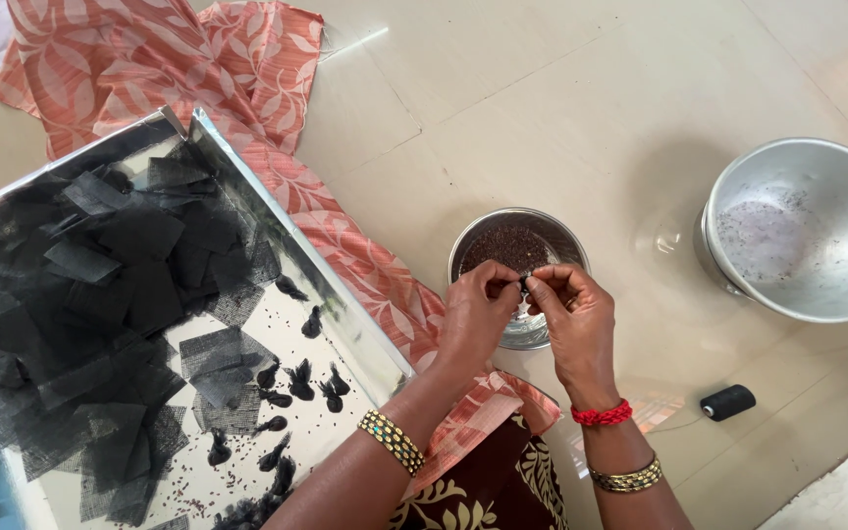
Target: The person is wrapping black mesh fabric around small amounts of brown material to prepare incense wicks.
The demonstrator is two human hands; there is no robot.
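We've got both hands at frame centre, left hand (pixel 475 316) and right hand (pixel 573 319) pinched shut on a tiny black bundle (pixel 523 284), looks like we're tying it closed; next needs a tight twist. Lower-left tray (pixel 296 236) holds net squares and finished bundles. Bowl (pixel 499 224) behind has dark seeds; right pot (pixel 805 228) just specks.

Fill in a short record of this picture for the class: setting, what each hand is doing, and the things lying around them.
Setting: floor of pale tiles, seen from above
Left hand: pinches a tiny black bundle with its fingertips
Right hand: pinches the same bundle from the other side
Below the hands: small steel bowl of dark seeds
Left side: shiny tray with black net squares and tied black bundles
Right side: large metal pot, black thread spool
Top: orange leaf-print cloth
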